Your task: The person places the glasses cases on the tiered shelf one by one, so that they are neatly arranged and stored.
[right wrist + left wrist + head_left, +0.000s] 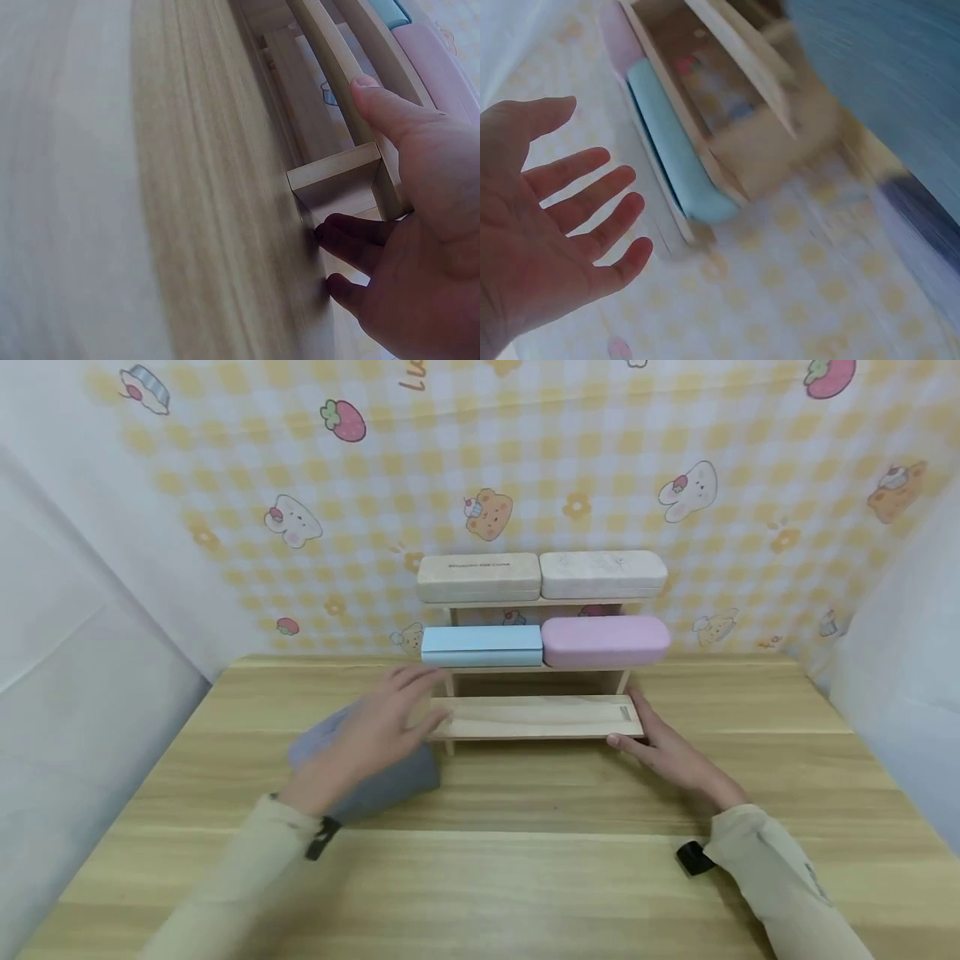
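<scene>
A three-tier wooden rack (536, 718) stands at the back of the table, its lowest shelf bare. My right hand (671, 756) holds the right end of that shelf, the thumb on the front edge and the fingers round the side upright (334, 169). My left hand (371, 727) hovers by the shelf's left end, palm bare and fingers loosely spread, as the left wrist view shows. Below the left hand lie a grey-blue case (397, 789) and a lilac case (318, 739), both partly hidden by the hand and forearm.
On the middle tier sit a light blue glasses case (482, 647) and a pink case (606, 641). The top tier bears a beige case (480, 578) and a white case (603, 574). Behind the rack hangs a yellow checked cloth (577, 460). The wooden table (540, 885) extends in front.
</scene>
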### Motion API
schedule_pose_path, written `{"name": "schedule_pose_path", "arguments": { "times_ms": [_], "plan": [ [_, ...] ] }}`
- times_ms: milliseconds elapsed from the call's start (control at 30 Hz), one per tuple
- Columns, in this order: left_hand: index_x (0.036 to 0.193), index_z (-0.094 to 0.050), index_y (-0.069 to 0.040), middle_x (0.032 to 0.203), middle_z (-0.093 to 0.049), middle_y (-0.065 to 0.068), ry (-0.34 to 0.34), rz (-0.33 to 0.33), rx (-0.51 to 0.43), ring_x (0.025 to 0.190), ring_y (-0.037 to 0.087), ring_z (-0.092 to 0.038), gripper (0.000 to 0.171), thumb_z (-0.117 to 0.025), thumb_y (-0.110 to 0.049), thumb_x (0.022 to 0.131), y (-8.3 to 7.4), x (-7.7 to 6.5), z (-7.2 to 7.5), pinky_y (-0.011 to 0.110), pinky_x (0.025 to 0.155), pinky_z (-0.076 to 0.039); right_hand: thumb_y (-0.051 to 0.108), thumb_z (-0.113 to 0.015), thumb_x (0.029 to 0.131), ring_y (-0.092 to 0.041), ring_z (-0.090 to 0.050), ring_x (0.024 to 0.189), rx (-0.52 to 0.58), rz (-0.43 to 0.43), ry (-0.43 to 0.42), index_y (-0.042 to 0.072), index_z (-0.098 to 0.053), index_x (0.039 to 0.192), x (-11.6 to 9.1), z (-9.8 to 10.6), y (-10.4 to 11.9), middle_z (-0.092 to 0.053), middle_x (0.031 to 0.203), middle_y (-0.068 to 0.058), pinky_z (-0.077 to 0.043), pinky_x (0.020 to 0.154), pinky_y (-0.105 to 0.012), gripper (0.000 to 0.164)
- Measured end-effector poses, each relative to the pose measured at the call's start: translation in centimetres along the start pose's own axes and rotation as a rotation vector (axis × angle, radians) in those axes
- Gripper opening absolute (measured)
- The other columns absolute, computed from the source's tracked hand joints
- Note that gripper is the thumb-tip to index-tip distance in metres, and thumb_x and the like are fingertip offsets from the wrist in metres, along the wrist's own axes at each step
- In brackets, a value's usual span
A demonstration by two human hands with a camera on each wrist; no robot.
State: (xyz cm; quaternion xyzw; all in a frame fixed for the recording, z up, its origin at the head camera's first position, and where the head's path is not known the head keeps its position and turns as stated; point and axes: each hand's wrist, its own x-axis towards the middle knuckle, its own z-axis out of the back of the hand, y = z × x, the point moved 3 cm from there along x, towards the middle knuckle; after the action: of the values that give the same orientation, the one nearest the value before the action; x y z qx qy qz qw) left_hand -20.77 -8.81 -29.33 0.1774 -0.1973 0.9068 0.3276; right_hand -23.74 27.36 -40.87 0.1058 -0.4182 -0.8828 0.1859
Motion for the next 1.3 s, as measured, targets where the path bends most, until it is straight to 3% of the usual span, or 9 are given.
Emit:
{"name": "schedule_pose_path", "arguments": {
  "times_ms": [133, 267, 433, 600, 700, 833, 1300],
  "plan": [
    [0.12, -0.058, 0.004, 0.119, -0.057, 0.022, -0.019, 0.121, 0.048, 0.11, 0.039, -0.05, 0.043, -0.07, -0.014, 0.083, 3.5, -3.9, 2.3, 0.053, 0.091, -0.038, 0.038, -0.052, 0.095, -0.036, 0.003, 0.138, -0.014, -0.007, 0.007, 0.015, 0.015, 0.148, -0.1, 0.0, -0.1, 0.011, 0.153, -0.018, -0.009, 0.104, -0.059, 0.088],
    [0.116, -0.058, 0.009, 0.114, -0.057, 0.027, 0.005, 0.231, 0.051, 0.106, 0.044, -0.049, 0.043, -0.072, -0.009, 0.08, 6.6, -7.1, 3.8, 0.056, 0.088, -0.037, 0.039, -0.051, 0.095, -0.035, 0.004, 0.138, -0.016, -0.006, 0.009, 0.017, 0.015, 0.147, -0.2, -0.1, -0.3, 0.012, 0.153, -0.016, -0.008, 0.104, -0.059, 0.088],
    [0.117, -0.055, 0.013, 0.115, -0.055, 0.032, 0.082, 0.333, -0.038, 0.105, 0.05, -0.049, 0.044, -0.071, -0.008, 0.082, 9.8, -10.1, 4.0, 0.058, 0.087, -0.036, 0.038, -0.052, 0.095, -0.035, 0.004, 0.138, -0.006, -0.002, 0.006, 0.017, 0.015, 0.147, -0.3, -0.3, -0.3, 0.012, 0.153, -0.017, -0.009, 0.104, -0.059, 0.088],
    [0.128, -0.047, 0.01, 0.124, -0.048, 0.034, 0.194, 0.552, -0.122, 0.109, 0.052, -0.045, 0.052, -0.064, -0.021, 0.09, 12.1, -12.7, 4.0, 0.061, 0.084, -0.037, 0.038, -0.052, 0.095, -0.036, 0.003, 0.138, 0.005, -0.004, 0.01, 0.014, 0.014, 0.148, -0.3, -0.4, -0.2, 0.011, 0.152, -0.018, -0.01, 0.104, -0.059, 0.088],
    [0.133, -0.043, 0.007, 0.128, -0.044, 0.035, 0.254, 0.631, -0.14, 0.112, 0.053, -0.042, 0.06, -0.061, -0.031, 0.091, 12.8, -13.3, 3.9, 0.063, 0.084, -0.036, 0.037, -0.052, 0.095, -0.036, 0.002, 0.138, -0.002, -0.004, -0.002, 0.013, 0.014, 0.148, -0.3, -0.2, -0.2, 0.01, 0.153, -0.018, -0.01, 0.104, -0.059, 0.088],
    [0.135, -0.041, 0.005, 0.128, -0.043, 0.036, 0.311, 0.666, -0.151, 0.115, 0.052, -0.042, 0.067, -0.062, -0.039, 0.089, 13.2, -13.6, 3.5, 0.063, 0.085, -0.036, 0.037, -0.052, 0.096, -0.037, 0.003, 0.138, 0.002, 0.002, 0.008, 0.012, 0.015, 0.148, -0.3, -0.2, -0.1, 0.011, 0.152, -0.018, -0.009, 0.103, -0.06, 0.088],
    [0.133, -0.041, 0.009, 0.12, -0.05, 0.037, 0.336, 0.645, -0.211, 0.108, 0.051, -0.05, 0.078, -0.073, -0.038, 0.08, 13.4, -13.4, 1.3, 0.057, 0.084, -0.041, 0.035, -0.052, 0.096, -0.036, 0.003, 0.138, -0.01, 0.017, 0.004, 0.016, 0.015, 0.148, -0.1, -0.2, -0.3, 0.012, 0.153, -0.016, -0.01, 0.103, -0.06, 0.087]
  ]
}}
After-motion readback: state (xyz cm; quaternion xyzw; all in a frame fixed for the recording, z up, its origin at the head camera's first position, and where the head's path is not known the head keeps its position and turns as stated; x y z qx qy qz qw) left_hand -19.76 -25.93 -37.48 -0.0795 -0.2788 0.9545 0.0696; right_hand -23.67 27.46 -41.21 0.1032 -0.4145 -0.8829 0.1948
